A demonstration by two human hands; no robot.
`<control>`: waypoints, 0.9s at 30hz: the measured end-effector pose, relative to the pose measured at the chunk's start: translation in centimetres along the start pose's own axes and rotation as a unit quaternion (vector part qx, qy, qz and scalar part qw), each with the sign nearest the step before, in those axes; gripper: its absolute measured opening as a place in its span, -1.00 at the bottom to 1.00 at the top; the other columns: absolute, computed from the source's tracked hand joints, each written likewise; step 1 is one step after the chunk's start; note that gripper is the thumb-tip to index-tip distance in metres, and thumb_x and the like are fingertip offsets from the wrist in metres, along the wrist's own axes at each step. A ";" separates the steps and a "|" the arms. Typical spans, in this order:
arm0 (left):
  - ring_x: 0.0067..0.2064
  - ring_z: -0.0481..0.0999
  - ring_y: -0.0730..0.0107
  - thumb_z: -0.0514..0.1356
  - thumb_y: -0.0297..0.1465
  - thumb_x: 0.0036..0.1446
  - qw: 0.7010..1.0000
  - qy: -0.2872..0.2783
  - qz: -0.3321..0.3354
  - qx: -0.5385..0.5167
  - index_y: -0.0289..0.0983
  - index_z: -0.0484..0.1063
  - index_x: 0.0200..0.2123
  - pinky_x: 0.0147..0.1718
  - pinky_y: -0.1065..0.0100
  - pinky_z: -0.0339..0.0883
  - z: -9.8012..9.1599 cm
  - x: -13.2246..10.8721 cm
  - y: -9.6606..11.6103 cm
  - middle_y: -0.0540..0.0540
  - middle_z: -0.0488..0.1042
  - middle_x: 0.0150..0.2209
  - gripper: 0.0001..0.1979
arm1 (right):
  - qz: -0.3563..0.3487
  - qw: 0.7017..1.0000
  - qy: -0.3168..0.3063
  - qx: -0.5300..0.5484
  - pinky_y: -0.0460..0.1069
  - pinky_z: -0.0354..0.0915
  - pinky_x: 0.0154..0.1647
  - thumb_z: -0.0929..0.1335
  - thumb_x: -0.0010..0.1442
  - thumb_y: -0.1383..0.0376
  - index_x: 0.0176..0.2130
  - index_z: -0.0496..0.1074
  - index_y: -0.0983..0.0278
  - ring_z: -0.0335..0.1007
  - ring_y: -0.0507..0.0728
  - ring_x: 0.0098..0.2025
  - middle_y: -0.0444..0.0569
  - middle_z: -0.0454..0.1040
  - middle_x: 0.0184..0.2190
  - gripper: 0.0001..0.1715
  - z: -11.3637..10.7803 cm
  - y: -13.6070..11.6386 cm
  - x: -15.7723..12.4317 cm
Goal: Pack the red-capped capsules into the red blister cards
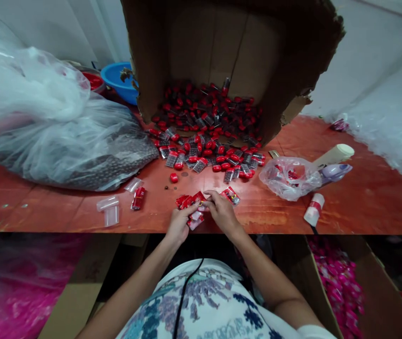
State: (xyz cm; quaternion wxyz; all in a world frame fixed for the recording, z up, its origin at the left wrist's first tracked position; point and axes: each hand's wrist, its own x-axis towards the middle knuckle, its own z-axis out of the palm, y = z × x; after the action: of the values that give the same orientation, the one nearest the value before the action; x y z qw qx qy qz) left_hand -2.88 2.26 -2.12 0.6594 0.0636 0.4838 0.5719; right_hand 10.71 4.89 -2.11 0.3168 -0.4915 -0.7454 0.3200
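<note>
My left hand (179,224) and my right hand (222,213) meet at the front edge of the red-brown table (363,197). Both pinch small clear packets holding red items (196,207); what exactly lies between the fingers is too small to make out. More filled packets lie beside them, one (231,194) to the right and one (138,198) to the left. Empty clear bags (109,209) lie further left. A heap of small red and grey parts (208,136) spills from a tipped cardboard box (229,52) behind.
A large plastic bag of dark pieces (81,150) fills the left. A small plastic bag (289,176), a cream tube (333,155) and a white bottle (313,209) sit right. Blue bowl (118,80) at back. Boxes of pink items (338,282) stand below.
</note>
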 end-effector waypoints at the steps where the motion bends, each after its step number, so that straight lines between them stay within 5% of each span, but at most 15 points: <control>1: -0.54 0.50 0.40 0.42 -0.53 -0.33 1.000 0.002 0.001 0.004 -0.39 0.51 -0.47 -0.53 0.42 0.40 -0.1 0.1 0.1 -0.10 0.55 -0.52 -0.75 | -0.009 1.000 -0.016 -0.013 -0.07 0.29 -0.20 0.25 0.24 0.32 0.02 0.33 0.22 0.43 0.09 -0.25 -0.08 0.52 -0.32 -0.67 -0.3 0.2 0.2; 4: -0.56 0.49 0.41 0.40 -0.57 -0.33 0.999 0.032 0.004 -0.001 -0.38 0.49 -0.48 -0.56 0.43 0.39 -0.4 0.6 0.3 -0.06 0.53 -0.55 -0.77 | 0.005 0.996 -0.019 -0.084 -0.06 0.27 -0.19 0.21 0.29 0.24 0.02 0.35 0.18 0.44 0.10 -0.22 -0.06 0.53 -0.25 -0.68 -1.9 1.3 1.5; 9: -0.56 0.50 0.43 0.37 -0.62 -0.29 0.997 0.069 -0.010 -0.036 -0.37 0.47 -0.51 -0.54 0.45 0.39 -0.5 1.0 1.1 -0.05 0.52 -0.55 -0.81 | 0.124 0.937 0.120 -0.302 0.03 0.23 -0.16 0.25 0.26 0.11 -0.04 0.38 0.33 0.38 0.23 -0.13 0.20 0.47 -0.15 -0.59 -4.4 4.6 5.1; 13: -0.53 0.51 0.44 0.31 -0.66 -0.19 0.993 0.077 -0.020 -0.087 -0.39 0.46 -0.50 -0.52 0.48 0.39 -0.2 1.0 1.9 -0.07 0.52 -0.53 -0.86 | 0.141 0.916 0.101 -0.362 0.03 0.23 -0.23 0.32 0.19 0.23 -0.04 0.37 0.35 0.38 0.24 -0.19 0.22 0.45 -0.20 -0.64 -4.1 5.3 6.4; 20: -0.57 0.47 0.51 0.25 -0.59 0.01 0.984 0.072 -0.077 -0.141 -0.36 0.47 -0.43 -0.65 0.53 0.30 -0.9 1.1 3.5 -0.07 0.54 -0.49 -0.95 | 0.055 0.986 0.121 -0.100 0.03 0.28 -0.17 0.27 0.20 0.23 0.08 0.32 0.21 0.36 0.14 -0.24 0.03 0.41 -0.18 -0.56 -2.4 1.2 2.3; 27: -0.55 0.49 0.52 0.22 -0.60 0.04 0.981 0.075 -0.064 -0.168 -0.35 0.45 -0.44 -0.59 0.54 0.35 -0.6 1.2 3.6 -0.04 0.53 -0.51 -0.92 | 0.045 0.987 0.077 0.132 -0.05 0.32 -0.23 0.33 0.15 0.25 0.06 0.36 0.17 0.34 0.08 -0.26 -0.05 0.38 -0.24 -0.55 0.4 -3.3 -1.7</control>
State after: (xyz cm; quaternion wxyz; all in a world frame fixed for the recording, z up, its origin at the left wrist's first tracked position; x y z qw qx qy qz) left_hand -5.96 4.13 -0.84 0.6581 -0.1223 0.4315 0.6048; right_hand 9.16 2.17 0.00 0.4209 -0.5013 -0.6472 0.3907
